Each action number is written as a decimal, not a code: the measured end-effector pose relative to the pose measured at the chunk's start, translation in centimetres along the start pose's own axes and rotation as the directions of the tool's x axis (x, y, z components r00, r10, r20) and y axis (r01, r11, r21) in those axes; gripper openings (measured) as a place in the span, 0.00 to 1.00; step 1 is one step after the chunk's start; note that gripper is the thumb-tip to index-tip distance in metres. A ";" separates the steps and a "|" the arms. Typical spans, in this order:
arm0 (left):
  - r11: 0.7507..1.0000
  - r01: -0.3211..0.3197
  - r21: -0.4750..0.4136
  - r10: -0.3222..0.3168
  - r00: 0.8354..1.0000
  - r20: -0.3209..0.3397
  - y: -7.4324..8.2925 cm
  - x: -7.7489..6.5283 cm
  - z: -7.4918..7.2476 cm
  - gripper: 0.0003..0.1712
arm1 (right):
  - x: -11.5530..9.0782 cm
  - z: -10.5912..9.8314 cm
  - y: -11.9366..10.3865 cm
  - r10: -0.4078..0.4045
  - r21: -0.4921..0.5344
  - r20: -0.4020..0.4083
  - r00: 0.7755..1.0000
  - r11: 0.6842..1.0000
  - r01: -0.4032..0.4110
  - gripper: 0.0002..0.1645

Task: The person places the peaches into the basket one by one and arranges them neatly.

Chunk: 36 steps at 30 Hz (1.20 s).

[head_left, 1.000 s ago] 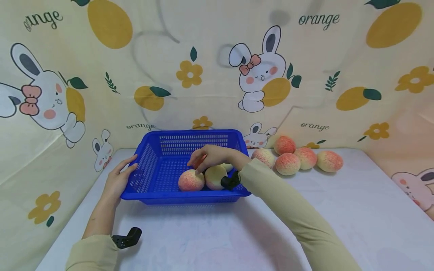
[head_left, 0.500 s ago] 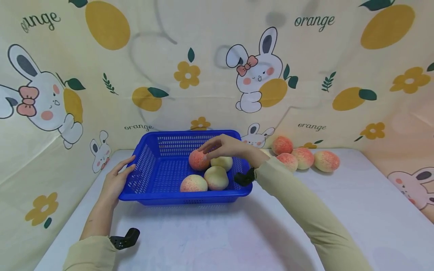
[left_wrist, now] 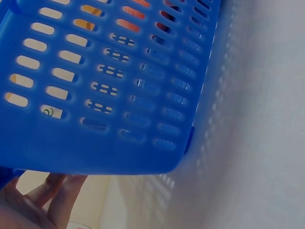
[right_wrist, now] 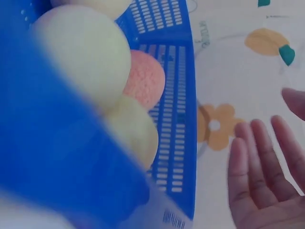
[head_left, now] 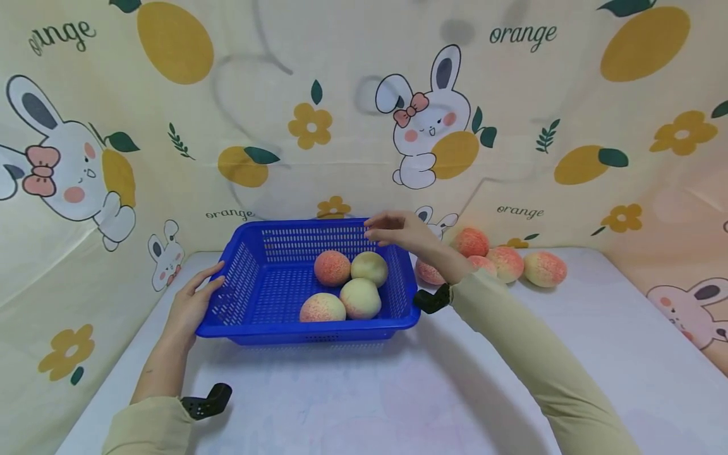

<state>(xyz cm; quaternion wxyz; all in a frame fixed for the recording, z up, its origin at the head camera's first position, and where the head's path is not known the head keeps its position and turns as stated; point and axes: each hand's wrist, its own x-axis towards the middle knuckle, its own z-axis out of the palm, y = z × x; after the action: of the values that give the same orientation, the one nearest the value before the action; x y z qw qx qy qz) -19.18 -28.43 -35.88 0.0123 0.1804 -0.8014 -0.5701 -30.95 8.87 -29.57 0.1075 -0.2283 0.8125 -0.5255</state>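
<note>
A blue plastic basket (head_left: 307, 330) with slotted walls stands on the table. My left hand (head_left: 189, 309) grips its left rim; in the left wrist view the fingers (left_wrist: 66, 198) reach behind the basket's edge. Inside, toward the right, several peaches lie together: a red one (head_left: 332, 268), a pale yellow one (head_left: 370, 268) beside it, another pale one (head_left: 361, 298) nearer, and a speckled one (head_left: 322, 308) by the front wall. Above the basket's back right corner is my right hand (head_left: 406, 230), holding nothing. Its fingers (right_wrist: 264, 176) are extended and apart in the right wrist view.
More peaches sit right of the basket: a red one (head_left: 469, 241) at the back, a pink-yellow one (head_left: 545, 268) farthest right, others between, partly behind the right forearm. A printed cloth (head_left: 318, 38) hangs behind the white table (head_left: 341, 404).
My right hand has let go of the red peach in the basket and moved up and right to the back right corner. The left hand keeps its hold on the rim.
</note>
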 end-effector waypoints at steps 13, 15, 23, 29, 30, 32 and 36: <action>1.000 0.015 0.022 -0.015 1.000 -0.004 -0.1 0.0 0.0 0.33 | -1.4 -2.2 0.7 0.036 0.021 -0.116 0.993 0.999 -0.034 0.25; 1.000 0.016 0.025 -0.016 1.000 -0.007 -0.2 0.1 0.0 0.33 | -1.5 -2.3 1.0 0.029 0.022 -0.126 0.992 0.999 -0.026 0.25; 1.000 0.013 0.011 -0.013 1.000 -0.002 -0.2 0.0 0.0 0.33 | -2.1 -3.1 1.8 0.084 0.037 -0.138 0.987 0.996 -0.079 0.26; 1.000 0.015 0.005 -0.015 1.000 0.005 -0.1 0.0 0.0 0.33 | -2.4 -3.5 2.6 0.097 0.050 -0.153 0.983 0.995 -0.091 0.26; 1.000 0.015 0.005 -0.015 1.000 0.007 -0.1 -0.1 0.0 0.34 | -2.4 -3.5 2.7 0.098 0.050 -0.156 0.983 0.995 -0.091 0.26; 1.000 0.014 0.007 -0.014 1.000 0.007 -0.1 -0.1 0.0 0.34 | -2.5 -3.7 3.0 0.093 0.051 -0.164 0.982 0.995 -0.086 0.25; 1.000 0.014 0.012 -0.014 1.000 0.007 0.0 -0.1 0.1 0.34 | -2.6 -4.0 3.5 0.096 0.032 -0.181 0.979 0.995 -0.091 0.24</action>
<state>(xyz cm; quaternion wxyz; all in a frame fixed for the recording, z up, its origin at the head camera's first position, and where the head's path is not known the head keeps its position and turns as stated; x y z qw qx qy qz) -19.10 -28.33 -35.88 0.0046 0.1839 -0.8035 -0.5662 -31.24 14.57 -31.19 0.0600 -0.1397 0.8226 -0.5479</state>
